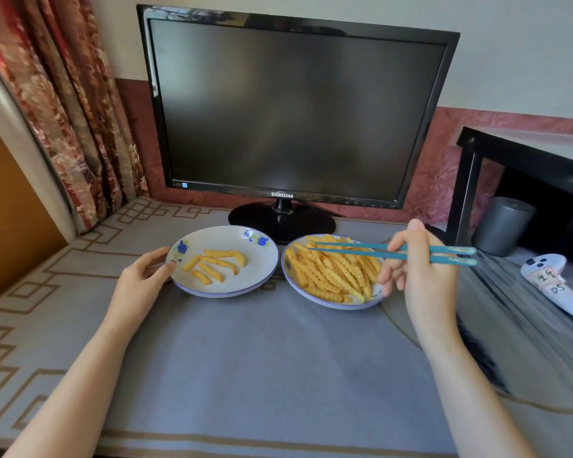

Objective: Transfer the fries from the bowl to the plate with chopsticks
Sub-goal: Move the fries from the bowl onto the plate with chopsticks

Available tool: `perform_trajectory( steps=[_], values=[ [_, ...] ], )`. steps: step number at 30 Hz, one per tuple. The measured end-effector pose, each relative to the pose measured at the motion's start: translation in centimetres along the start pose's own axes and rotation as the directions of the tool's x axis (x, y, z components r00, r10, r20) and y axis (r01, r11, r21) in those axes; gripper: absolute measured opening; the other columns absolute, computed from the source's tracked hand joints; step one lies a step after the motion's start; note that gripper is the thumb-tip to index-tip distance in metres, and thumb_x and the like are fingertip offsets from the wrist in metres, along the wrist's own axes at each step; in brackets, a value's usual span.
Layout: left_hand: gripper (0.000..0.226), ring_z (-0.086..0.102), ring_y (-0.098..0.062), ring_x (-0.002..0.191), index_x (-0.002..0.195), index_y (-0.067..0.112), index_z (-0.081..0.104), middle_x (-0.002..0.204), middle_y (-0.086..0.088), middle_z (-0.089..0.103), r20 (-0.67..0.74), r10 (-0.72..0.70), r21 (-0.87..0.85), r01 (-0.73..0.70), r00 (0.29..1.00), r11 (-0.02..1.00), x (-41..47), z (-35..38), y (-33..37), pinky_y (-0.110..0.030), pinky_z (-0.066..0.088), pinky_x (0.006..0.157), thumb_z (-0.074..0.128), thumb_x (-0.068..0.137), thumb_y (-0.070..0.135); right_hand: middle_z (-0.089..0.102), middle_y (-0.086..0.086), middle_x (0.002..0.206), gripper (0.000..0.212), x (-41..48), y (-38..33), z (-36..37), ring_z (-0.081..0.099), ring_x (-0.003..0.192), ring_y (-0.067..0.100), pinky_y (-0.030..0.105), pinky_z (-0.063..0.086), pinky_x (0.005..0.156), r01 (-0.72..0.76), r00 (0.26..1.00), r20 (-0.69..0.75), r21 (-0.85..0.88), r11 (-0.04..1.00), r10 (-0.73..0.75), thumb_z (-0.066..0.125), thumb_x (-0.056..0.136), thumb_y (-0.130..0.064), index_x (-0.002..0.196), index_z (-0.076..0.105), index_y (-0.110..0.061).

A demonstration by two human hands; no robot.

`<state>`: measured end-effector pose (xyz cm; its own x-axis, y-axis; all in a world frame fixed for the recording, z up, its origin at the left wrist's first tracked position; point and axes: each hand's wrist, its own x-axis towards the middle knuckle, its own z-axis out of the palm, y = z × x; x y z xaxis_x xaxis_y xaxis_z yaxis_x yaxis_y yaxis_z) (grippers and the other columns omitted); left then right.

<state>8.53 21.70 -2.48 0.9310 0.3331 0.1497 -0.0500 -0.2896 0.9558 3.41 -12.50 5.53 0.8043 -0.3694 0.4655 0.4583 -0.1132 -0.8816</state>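
The fries (331, 272) are lying heaped in the bowl (339, 306) on the right, most of them running with their long axis slanting from far left to near right, while five more fries are already lying on the plate (226, 293) just to its left. The two dishes are sitting side by side, their rims nearly touching. The blue chopsticks (394, 252) are reaching almost straight leftward across the far part of the bowl, tips slightly apart, carrying nothing and hovering just over the pile. The right hand (420, 272) is gripping them near their thick ends, at the bowl's right edge, so it is the hand nearer the pile. The fries are lying to the left of that hand and below the tips, and since the sticks are crossing the fries at an angle, a pinch across a fry's width looks the likely way in. The left hand (143, 272) is holding the plate's left rim, thumb on top and fingers curled round the edge, seemingly steadying it. Both dishes are resting on the grey patterned worktop (272, 352), with a dark monitor (288, 107) standing just behind them. Further right, a white controller (556, 282) is lying near a grey canister (501, 224).
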Motion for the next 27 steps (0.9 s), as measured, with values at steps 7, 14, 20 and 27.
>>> perform_trajectory(
  steps=[7,14,20,27],
  values=[
    [0.027,0.065,-0.02,0.096,0.117,0.022,0.06,0.111,-0.002,0.066,0.005,0.009,0.009,-0.009,1.0,1.0,-0.1,-0.1,0.0,-0.034,0.046,0.093,0.06,0.091,0.016,0.051,0.02,0.046,0.04,-0.4,0.6,0.1,0.045,0.032,0.022,0.014,0.032,0.036,-0.022,0.999,0.028,-0.019,1.0,0.022,0.039,0.103,-0.028,0.07,0.051,-0.009],
    [0.027,0.065,-0.019,0.095,0.118,0.023,0.061,0.11,-0.001,0.066,0.003,-0.003,0.013,0.003,1.0,1.0,-0.1,-0.2,0.1,-0.032,0.046,0.091,0.06,0.092,0.017,0.052,0.025,0.048,0.044,-0.4,0.7,1.2,0.046,0.031,0.024,0.016,0.032,0.035,-0.04,0.999,-0.034,-0.015,0.999,0.039,0.039,0.103,-0.034,0.068,0.05,-0.009],
    [0.027,0.065,-0.018,0.094,0.118,0.022,0.061,0.107,0.0,0.066,0.0,-0.009,0.003,0.009,1.0,1.0,-0.1,-0.1,0.2,-0.031,0.046,0.09,0.06,0.092,0.016,0.052,0.011,0.039,0.046,0.1,0.2,1.1,0.045,0.029,0.023,0.016,0.031,0.035,-0.057,0.994,-0.095,0.034,0.998,0.06,0.037,0.103,-0.033,0.067,0.048,-0.008],
    [0.024,0.065,-0.015,0.088,0.113,0.025,0.06,0.102,0.002,0.066,-0.003,0.0,-0.007,0.0,1.0,1.0,-0.3,0.0,0.5,-0.03,0.045,0.088,0.059,0.092,0.014,0.052,0.011,0.04,0.045,-0.3,0.2,4.3,0.045,0.032,0.023,0.025,0.028,0.041,-0.125,0.992,0.035,0.114,0.986,0.122,0.037,0.102,-0.034,0.066,0.049,-0.011]
  ],
)
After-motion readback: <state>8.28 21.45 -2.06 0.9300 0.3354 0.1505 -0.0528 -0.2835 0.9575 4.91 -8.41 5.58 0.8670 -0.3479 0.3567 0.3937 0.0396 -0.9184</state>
